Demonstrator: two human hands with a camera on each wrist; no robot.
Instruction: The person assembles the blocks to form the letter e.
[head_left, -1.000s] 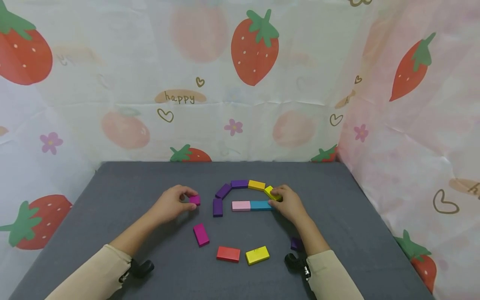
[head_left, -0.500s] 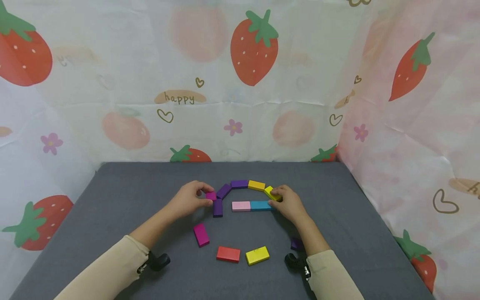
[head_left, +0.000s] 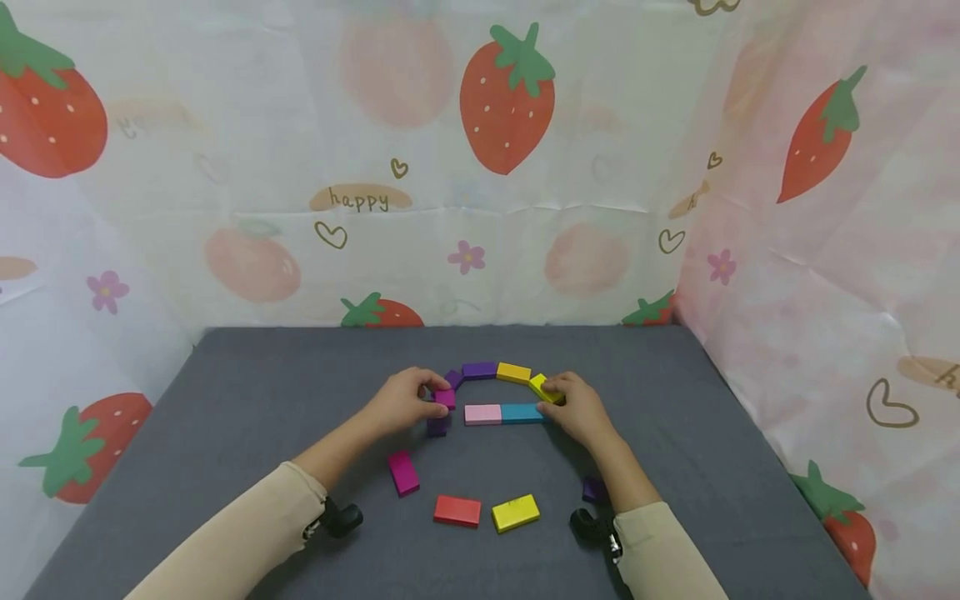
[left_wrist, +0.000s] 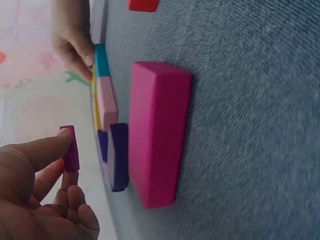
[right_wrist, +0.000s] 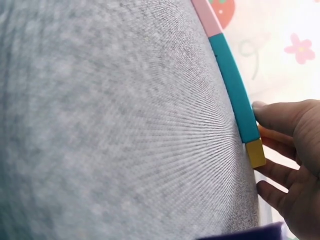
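My left hand pinches a small magenta block between thumb and fingers. In the left wrist view that block is raised above the cloth. It overlaps the purple blocks at the left end of an arch of blocks in the head view. At the arch's right end, my right hand holds a yellow block, its far part hidden by the fingers. The right thumb lies close to a blue block, which lines up end to end with a pink block inside the arch.
Nearer me on the grey cloth lie a magenta block, a red block and a yellow block. A dark purple block is partly covered by the right wrist. A strawberry-print curtain stands behind the table.
My left hand has carried the magenta block rightward from beside the arch to over its left purple blocks. The right hand has stayed at the yellow block.
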